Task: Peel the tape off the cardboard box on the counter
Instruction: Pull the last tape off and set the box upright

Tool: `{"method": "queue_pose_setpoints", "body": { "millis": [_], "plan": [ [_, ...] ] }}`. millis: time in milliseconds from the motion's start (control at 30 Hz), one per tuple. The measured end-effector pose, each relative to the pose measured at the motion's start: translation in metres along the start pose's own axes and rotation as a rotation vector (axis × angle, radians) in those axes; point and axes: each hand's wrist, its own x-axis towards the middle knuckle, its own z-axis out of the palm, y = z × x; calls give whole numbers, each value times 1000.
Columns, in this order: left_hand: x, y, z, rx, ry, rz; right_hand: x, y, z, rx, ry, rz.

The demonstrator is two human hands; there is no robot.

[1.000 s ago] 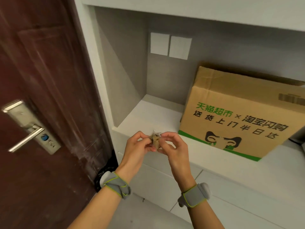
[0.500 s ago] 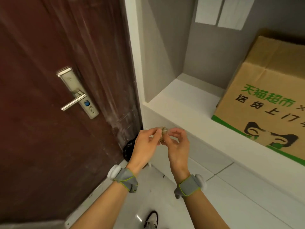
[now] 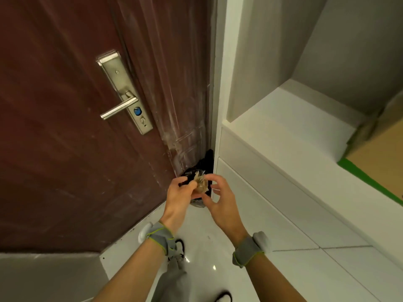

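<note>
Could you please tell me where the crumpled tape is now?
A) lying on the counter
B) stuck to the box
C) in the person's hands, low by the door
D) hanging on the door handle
C: the left hand pinches the crumpled tape low by the door, with the right hand close beside it, well away from the counter.

home entryway: front door [image 3: 65,127], built-in cabinet [image 3: 272,160]

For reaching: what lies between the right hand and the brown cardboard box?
Head view: only white counter ledge between right hand and brown cardboard box.
</note>
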Motion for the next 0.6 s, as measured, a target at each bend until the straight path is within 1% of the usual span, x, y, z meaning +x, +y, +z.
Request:
{"method": "queue_pose_setpoints", "body": {
  "millis": [67, 133, 167, 200, 300, 400, 433, 533, 600],
  "plan": [
    [22, -9, -8, 86, -36, -32, 13, 11, 10, -55, -23, 13],
    [62, -22, -19, 160, -51, -62, 39, 30, 34, -71, -18, 80],
    [65, -20, -18, 200, -44, -69, 42, 29, 35, -70, -2, 108],
    [92, -27, -22, 260, -46, -67, 60, 41, 51, -63, 12, 152],
    [135, -37, -30, 560, -27, -18, 87, 72, 80, -11, 34, 264],
    [200, -67, -35, 861, -96, 76, 124, 127, 119, 12, 84, 399],
    [204, -68, -33, 913, -118, 103, 129, 126, 119, 21, 111, 435],
    [251, -102, -33, 969, -149, 160, 158, 170, 139, 56, 159, 564],
    [287, -125, -30, 985, -221, 126, 177, 205, 149, 88, 194, 627]
  ]
}}
